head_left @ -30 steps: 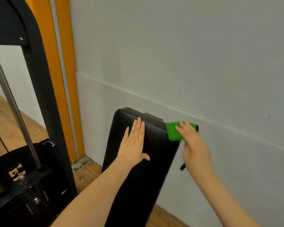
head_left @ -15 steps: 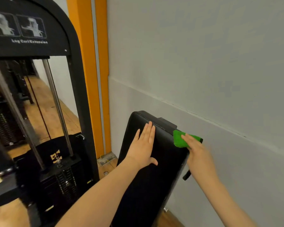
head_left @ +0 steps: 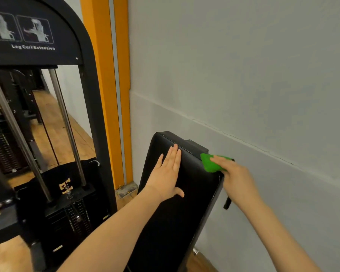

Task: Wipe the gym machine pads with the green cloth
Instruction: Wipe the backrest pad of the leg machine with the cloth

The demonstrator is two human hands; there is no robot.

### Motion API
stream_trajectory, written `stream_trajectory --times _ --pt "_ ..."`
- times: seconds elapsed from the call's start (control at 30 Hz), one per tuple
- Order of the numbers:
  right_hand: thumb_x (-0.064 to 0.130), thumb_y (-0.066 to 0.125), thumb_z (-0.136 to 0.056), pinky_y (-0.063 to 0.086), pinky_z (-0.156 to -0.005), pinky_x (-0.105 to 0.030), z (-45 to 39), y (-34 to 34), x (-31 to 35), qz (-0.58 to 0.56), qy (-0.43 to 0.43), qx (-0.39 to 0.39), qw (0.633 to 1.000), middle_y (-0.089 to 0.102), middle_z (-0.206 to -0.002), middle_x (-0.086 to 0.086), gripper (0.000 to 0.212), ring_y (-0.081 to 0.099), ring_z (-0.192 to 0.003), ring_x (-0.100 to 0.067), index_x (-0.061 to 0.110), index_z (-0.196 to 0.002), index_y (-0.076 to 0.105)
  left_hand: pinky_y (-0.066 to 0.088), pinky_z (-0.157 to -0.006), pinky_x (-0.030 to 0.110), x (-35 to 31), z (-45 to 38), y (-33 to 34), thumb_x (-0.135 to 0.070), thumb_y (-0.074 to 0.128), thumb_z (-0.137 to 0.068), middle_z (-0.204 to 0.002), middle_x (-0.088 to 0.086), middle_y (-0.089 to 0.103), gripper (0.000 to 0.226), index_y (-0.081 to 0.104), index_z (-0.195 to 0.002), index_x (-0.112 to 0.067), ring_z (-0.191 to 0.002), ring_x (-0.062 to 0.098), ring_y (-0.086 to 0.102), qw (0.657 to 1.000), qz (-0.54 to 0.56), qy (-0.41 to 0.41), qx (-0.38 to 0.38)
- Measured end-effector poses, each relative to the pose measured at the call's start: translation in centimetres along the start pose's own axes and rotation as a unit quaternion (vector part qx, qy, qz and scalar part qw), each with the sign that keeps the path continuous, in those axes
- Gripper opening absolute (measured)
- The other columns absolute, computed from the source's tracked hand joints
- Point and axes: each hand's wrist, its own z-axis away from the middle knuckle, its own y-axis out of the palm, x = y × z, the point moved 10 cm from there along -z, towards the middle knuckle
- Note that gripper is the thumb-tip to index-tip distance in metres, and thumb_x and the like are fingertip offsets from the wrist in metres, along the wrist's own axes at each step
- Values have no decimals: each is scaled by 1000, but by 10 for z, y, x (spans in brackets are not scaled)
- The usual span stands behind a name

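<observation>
A long black padded backrest (head_left: 177, 218) of the gym machine leans up toward the grey wall. My left hand (head_left: 168, 173) lies flat on its upper face with straight fingers pointing at the top edge. My right hand (head_left: 235, 177) presses the bunched green cloth (head_left: 210, 163) against the pad's upper right corner and side edge. Its fingers lie over the cloth, and part of the cloth is hidden beneath them.
A black weight-stack frame (head_left: 90, 107) labelled Leg Curl/Extension stands at left, with steel guide rods (head_left: 67, 124) and weight plates (head_left: 77, 218). An orange pillar (head_left: 104, 91) rises behind it. The grey wall (head_left: 243, 75) is close on the right. The floor (head_left: 53, 122) is wooden.
The view has swung left and up, so more of the weight-stack frame shows. My right hand has slid the cloth slightly down the pad's right corner. My left hand stays flat on the pad.
</observation>
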Motion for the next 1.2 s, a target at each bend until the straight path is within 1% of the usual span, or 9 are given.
stream_trajectory --times 0.17,0.27,0.43,0.67,0.77,0.83,0.93,1.1,1.2 --pt "-15 43 -83 37 -95 -24 -14 -4 16 -1 -12 10 1000 62 -124 -8 52 56 -114 -26 15 -120 64 -11 -113 39 1 0 -1 -63 65 -77 -157 13 -27 126 -22 -148 -6 -136 24 -30 1000 3 -7 2" --pt "-15 42 -82 38 -94 -26 -47 -5 55 15 -83 20 996 63 -122 -7 53 56 -113 -26 14 -121 63 -10 -114 40 0 1 -1 -62 66 -78 -156 13 -28 127 -23 -147 -5 -137 24 -29 1000 2 -6 5" --pt "-11 43 -86 38 -99 -26 -75 43 51 33 -100 135 985 59 -128 -6 51 54 -118 -23 16 -126 59 -9 -115 39 0 0 -1 -62 67 -77 -156 13 -27 127 -22 -148 -5 -139 25 -28 1000 6 -4 1" --pt "-12 43 -89 18 -96 0 -20 13 23 64 -123 149 979 47 -139 6 52 43 -129 -12 18 -129 55 -12 -112 40 2 -3 5 -64 63 -79 -156 12 -28 123 -22 -148 -8 -133 23 -33 1000 -1 4 5" --pt "-9 43 -90 29 -102 -11 -43 13 28 77 -124 180 973 54 -133 4 49 49 -124 -14 20 -127 59 -11 -113 41 4 -4 5 -64 62 -80 -155 12 -29 124 -24 -147 -7 -133 24 -34 1000 -1 -1 2" --pt "-9 44 -89 34 -103 -20 -74 11 45 63 -135 154 977 60 -127 0 48 53 -120 -17 19 -124 61 -10 -115 43 4 -3 6 -62 63 -80 -153 12 -32 125 -27 -145 -6 -133 24 -34 1000 2 -2 1" --pt "-14 41 -89 24 -97 -8 -118 20 66 49 -135 112 983 56 -131 -4 50 49 -124 -18 14 -126 58 -9 -115 43 4 -2 6 -61 64 -80 -147 10 -37 125 -31 -139 -6 -134 24 -33 1000 5 -2 0" --pt "-17 38 -88 18 -100 -7 -121 74 59 47 -127 218 967 46 -141 -5 55 39 -133 -18 12 -133 51 -11 -114 42 4 -2 6 -60 65 -80 -146 9 -39 125 -32 -138 -7 -134 23 -34 1000 10 -8 0" --pt "-12 39 -90 11 -94 6 -96 60 36 38 -142 203 968 46 -140 0 52 38 -132 -11 13 -134 51 -13 -112 41 6 -3 8 -61 65 -80 -145 8 -39 125 -32 -138 -8 -133 23 -35 1000 11 -9 3"
